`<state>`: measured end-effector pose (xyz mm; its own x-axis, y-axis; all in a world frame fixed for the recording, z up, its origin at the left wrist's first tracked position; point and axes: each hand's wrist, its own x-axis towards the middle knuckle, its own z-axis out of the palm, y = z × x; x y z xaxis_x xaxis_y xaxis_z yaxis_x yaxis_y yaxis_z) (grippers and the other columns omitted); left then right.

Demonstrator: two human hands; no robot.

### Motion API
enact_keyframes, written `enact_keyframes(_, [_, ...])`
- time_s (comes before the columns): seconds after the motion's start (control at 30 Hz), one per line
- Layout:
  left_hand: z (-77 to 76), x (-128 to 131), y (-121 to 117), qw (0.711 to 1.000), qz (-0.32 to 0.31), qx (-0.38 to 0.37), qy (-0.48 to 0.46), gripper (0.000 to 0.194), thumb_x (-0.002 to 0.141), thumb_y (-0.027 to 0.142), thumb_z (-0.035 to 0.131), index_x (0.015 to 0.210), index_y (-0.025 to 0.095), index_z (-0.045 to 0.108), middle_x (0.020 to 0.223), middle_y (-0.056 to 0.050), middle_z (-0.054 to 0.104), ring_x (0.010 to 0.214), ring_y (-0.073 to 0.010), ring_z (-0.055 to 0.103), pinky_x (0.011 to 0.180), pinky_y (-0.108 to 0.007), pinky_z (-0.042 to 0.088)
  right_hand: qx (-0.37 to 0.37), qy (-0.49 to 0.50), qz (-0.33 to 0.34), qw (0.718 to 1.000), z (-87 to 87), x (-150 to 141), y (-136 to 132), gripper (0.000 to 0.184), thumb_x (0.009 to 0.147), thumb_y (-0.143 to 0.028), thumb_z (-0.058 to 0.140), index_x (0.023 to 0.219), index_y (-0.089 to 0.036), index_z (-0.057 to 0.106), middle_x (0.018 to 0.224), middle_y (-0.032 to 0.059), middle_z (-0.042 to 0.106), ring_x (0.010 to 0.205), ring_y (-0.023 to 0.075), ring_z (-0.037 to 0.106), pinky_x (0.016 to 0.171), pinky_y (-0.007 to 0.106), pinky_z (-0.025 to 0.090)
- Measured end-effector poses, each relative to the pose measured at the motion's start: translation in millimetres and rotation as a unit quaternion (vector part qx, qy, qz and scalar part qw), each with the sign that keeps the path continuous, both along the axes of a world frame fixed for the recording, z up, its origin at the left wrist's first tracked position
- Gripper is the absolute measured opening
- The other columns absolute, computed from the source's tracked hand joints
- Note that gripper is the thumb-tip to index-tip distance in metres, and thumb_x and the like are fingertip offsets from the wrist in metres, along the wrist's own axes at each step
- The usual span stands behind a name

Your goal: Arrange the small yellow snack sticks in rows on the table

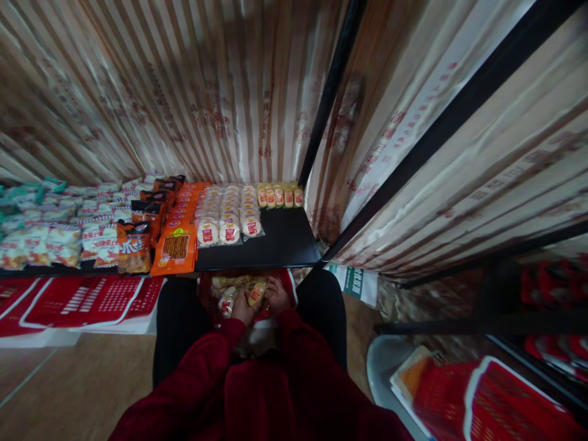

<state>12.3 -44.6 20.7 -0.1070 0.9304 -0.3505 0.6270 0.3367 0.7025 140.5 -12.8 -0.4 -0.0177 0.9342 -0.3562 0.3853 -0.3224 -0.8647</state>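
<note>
Over a red basket [291,283] between my knees, my left hand [244,308] grips a small yellow snack packet [256,294] with a red label. My right hand [278,296] is at the packet's right edge, its fingers curled against it. Beneath the hands, the basket holds more wrapped snacks [226,301], partly hidden by my left hand. On the black shelf [280,242] in front of me, a row of similar yellow packets [278,195] stands at the back right. Left of them are rows of round white wrapped cakes [229,228].
Orange snack bags [176,245], brown-orange bags [133,246] and many white bags [63,243] fill the shelf's left. Red baskets [87,301] sit below. Black posts [333,92] frame the shelf. At right are a grey stool [386,361] and a red bag [500,398].
</note>
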Motion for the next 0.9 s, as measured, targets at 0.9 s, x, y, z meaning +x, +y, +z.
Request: enact_keyframes(0.9, [45.9, 28, 6, 0.979, -0.033, 0.192, -0.057, 0.008, 0.077, 0.021, 0.045, 0.085, 0.018, 0.047, 0.086, -0.004, 0.058, 0.08, -0.0146, 0.057, 0.077, -0.029, 0.045, 0.192, -0.014, -0.083, 0.978, 43.4, 21, -20, 0.036, 0.076, -0.031, 0.05, 0.107, -0.017, 0.059, 0.097, 0.007, 0.064, 0.075, 0.0138, 0.064, 0.065, 0.023, 0.054])
